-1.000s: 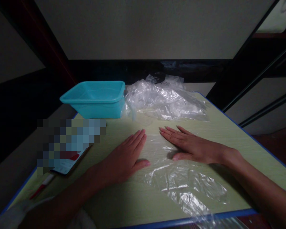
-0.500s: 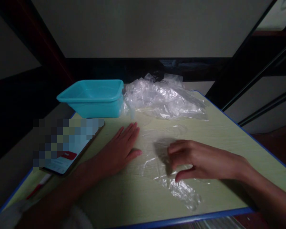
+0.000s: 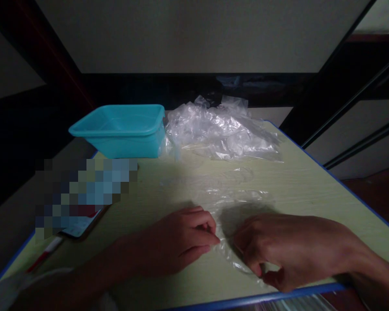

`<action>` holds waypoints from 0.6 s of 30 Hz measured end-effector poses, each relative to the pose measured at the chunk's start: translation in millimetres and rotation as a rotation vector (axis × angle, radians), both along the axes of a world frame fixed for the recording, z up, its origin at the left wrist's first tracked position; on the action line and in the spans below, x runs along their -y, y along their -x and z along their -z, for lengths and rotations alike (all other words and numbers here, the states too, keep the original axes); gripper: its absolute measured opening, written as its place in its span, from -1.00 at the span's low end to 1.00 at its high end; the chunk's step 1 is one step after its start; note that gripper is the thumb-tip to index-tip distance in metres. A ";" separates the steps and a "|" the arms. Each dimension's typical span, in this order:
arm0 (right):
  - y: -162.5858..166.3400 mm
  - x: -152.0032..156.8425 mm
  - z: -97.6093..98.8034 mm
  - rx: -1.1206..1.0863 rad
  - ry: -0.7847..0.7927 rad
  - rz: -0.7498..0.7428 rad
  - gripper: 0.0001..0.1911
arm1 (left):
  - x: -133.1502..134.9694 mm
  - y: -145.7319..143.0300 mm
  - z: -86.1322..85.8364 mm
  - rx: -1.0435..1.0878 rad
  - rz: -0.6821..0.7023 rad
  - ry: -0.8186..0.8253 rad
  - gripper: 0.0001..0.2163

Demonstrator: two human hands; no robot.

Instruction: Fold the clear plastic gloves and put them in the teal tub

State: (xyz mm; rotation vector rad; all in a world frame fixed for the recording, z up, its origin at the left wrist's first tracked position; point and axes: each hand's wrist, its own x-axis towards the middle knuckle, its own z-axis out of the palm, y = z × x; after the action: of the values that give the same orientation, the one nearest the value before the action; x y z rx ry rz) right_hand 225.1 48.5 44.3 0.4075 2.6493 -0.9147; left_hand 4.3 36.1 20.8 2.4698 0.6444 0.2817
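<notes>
Super thin see-through film [image 3: 227, 255], kinda wrinkly with shiny creases, lying loose on the table [image 3: 311, 190] and trailing toward its near edge.

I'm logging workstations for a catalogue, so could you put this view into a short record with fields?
surface: pale table with blue edging
left hand: left hand, fingers curled at the edge of thin clear plastic film; firmness of grip unclear
right hand: right hand, bent over the same film, thumb near a fingertip; grip unclear
far left: turquoise plastic basin
beside basin: crumpled clear plastic pile
near left: phone, partly pixelated; red-and-white pen-like item
</notes>
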 end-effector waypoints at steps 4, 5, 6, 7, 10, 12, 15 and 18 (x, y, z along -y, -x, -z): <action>0.0 0.9 -2.2 -0.001 0.014 0.009 -0.86 | 3.5 -2.3 2.3 -0.057 0.003 -0.002 -0.83; -0.2 0.6 -3.6 -0.015 0.030 0.012 -0.85 | 3.9 -2.5 3.0 -0.063 0.003 -0.009 -0.82; -0.5 0.1 -5.2 -0.038 0.049 0.016 -0.84 | 4.1 -2.7 3.6 -0.063 0.002 -0.015 -0.83; -0.9 -0.6 -6.8 -0.067 0.071 0.020 -0.83 | 4.1 -3.1 4.1 -0.059 0.000 -0.019 -0.85; -2.2 -3.4 -10.4 -0.173 0.105 0.071 -0.81 | 3.9 -4.9 5.1 -0.046 -0.025 -0.015 -0.89; -3.4 -5.9 -10.7 -0.230 0.099 0.159 -0.82 | 4.0 -6.6 6.2 -0.037 -0.057 -0.007 -0.89; -5.5 -11.4 -8.1 -0.276 0.086 0.330 -0.80 | 5.2 -9.0 10.3 0.004 -0.102 0.002 -0.93; -7.5 -18.9 -3.8 -0.323 0.083 0.484 -0.85 | 7.0 -10.2 17.1 0.092 -0.195 0.040 -0.75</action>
State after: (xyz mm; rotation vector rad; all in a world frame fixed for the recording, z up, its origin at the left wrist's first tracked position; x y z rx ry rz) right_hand 232.6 67.4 48.1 0.9846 2.8361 -1.3246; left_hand 14.5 29.1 3.7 2.3432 0.8445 0.4507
